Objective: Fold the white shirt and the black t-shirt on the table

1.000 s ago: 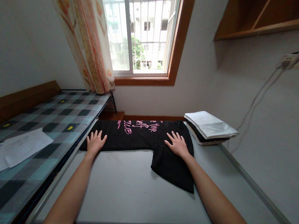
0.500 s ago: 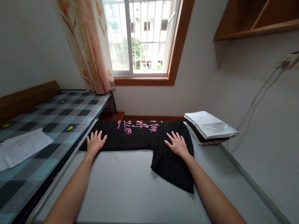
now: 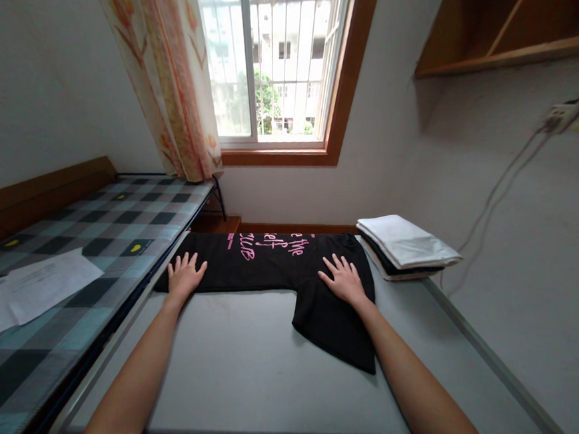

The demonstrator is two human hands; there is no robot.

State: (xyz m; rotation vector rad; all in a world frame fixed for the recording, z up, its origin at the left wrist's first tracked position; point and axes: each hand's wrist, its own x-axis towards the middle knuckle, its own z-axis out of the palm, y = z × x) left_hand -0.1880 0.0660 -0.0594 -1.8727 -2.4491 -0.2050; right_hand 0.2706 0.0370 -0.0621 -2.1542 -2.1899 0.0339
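Note:
A black T-shirt (image 3: 254, 273) with pink lettering lies across the far part of the grey table (image 3: 231, 362). It looks folded lengthwise, and one sleeve points toward me on the right. My left hand (image 3: 187, 278) rests flat on the shirt's left end, fingers spread. Near the sleeve and shoulder, my right hand (image 3: 343, 279) also lies flat on the cloth with its fingers apart. Neither hand grips the fabric. The shirt's far edge reaches the table's back side.
A stack of folded clothes (image 3: 406, 244), white on top, sits at the table's back right corner. To the left stands a bed with a checked mattress (image 3: 134, 219) and loose papers (image 3: 49, 289). A curtain (image 3: 179, 85) hangs by the window; a wooden shelf (image 3: 507, 53) juts out at upper right.

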